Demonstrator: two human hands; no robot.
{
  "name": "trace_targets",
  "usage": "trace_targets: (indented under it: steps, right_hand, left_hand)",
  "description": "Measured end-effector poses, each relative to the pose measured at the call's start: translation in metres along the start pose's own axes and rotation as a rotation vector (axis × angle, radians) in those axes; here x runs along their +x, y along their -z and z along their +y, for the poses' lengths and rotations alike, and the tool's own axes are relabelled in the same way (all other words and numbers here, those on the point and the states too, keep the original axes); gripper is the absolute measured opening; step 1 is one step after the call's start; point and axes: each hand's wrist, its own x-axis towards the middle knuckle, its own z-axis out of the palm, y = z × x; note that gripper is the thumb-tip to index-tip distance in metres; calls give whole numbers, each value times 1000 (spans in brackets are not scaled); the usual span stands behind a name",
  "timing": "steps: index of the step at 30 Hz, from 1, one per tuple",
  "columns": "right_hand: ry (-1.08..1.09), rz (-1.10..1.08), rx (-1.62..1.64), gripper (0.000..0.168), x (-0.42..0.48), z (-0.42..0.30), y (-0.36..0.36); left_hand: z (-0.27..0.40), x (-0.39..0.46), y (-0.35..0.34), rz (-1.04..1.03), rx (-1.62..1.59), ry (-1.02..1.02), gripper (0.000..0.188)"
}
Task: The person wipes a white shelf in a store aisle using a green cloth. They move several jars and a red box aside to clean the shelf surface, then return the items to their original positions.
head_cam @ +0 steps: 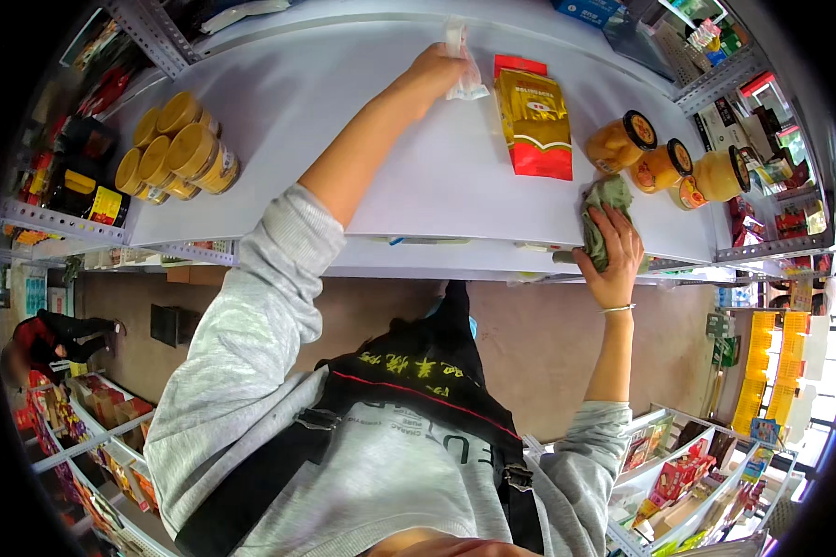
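My left hand (pixel 437 78) reaches to the back of a white shelf (pixel 404 181) and grips a small white, partly clear plastic packet (pixel 465 80). At the shelf's front right, my right hand (pixel 612 257) presses down on a crumpled green cloth (pixel 606 198). A gold and red foil bag (pixel 535 118) lies flat on the shelf between my hands. Just beyond the cloth are glass jars of fruit with black lids, among them a jar of orange pieces (pixel 607 147) and a paler jar (pixel 714 175); they appear tilted in this view.
Several jars with yellow lids (pixel 195 157) cluster at the shelf's left. Perforated metal uprights (pixel 150 38) stand at the shelf's ends. Behind me are racks of packaged goods (pixel 676 480) and yellow crates (pixel 756 372). Another person (pixel 56 338) is at far left, near a dark box (pixel 171 325) on the floor.
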Motion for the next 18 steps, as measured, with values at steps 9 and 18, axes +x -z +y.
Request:
trace_targets:
  steps: [9, 18]
  right_hand:
    - [-19, -22, 2, 63, 2, -6, 2]
    - [-12, -19, 32, 63, 2, 0, -2]
  left_hand:
    - [-12, 22, -9, -53, 298, -101, 47]
    - [-6, -82, 55, 26, 342, -220, 43]
